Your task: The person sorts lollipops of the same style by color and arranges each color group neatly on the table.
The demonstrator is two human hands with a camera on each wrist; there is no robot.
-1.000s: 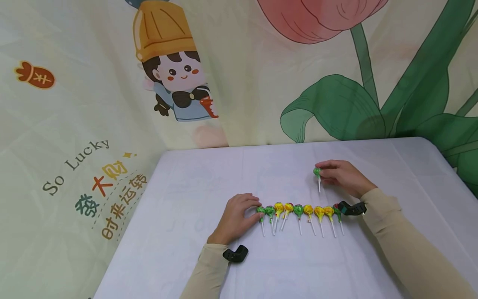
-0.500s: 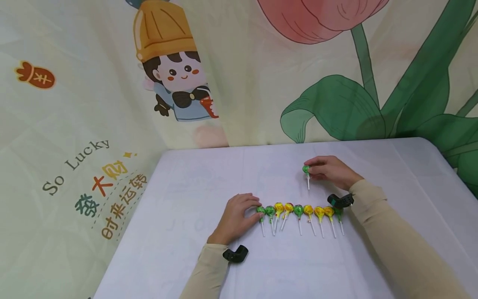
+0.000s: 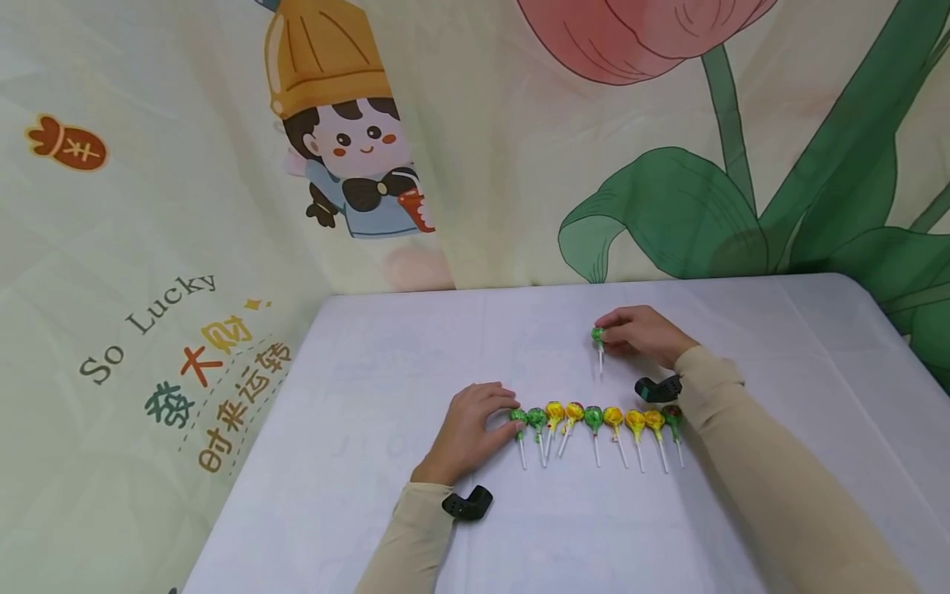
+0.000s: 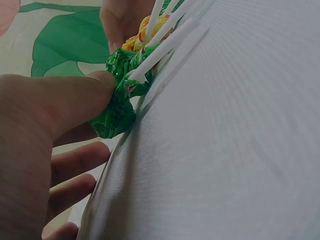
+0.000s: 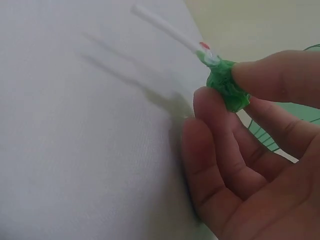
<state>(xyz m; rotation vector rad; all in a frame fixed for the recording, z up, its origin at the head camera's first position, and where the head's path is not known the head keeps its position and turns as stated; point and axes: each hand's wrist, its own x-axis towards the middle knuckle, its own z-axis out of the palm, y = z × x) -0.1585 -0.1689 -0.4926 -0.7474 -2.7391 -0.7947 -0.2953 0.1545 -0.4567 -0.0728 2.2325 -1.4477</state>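
Note:
My left hand pinches the candy head of a green-wrapped lollipop at the left end of a row on the table. In the left wrist view its thumb presses the wrapper while the lower fingers spread apart. Rightward along the row lie more green and yellow lollipops, among them a green one and a yellow one, sticks toward me. Behind the row, my right hand holds another green lollipop by its head between thumb and fingers. That stick points toward me, and its shadow falls on the cloth.
A white cloth covers the table. Past its back edge hangs a printed curtain with a cartoon figure, a flower and lettering. Black wrist cameras sit on both wrists; the right one is close behind the row's right end.
My right hand has moved left and slightly back with the green lollipop in its fingers. The left hand stays on the leftmost lollipop, and the row has not moved.

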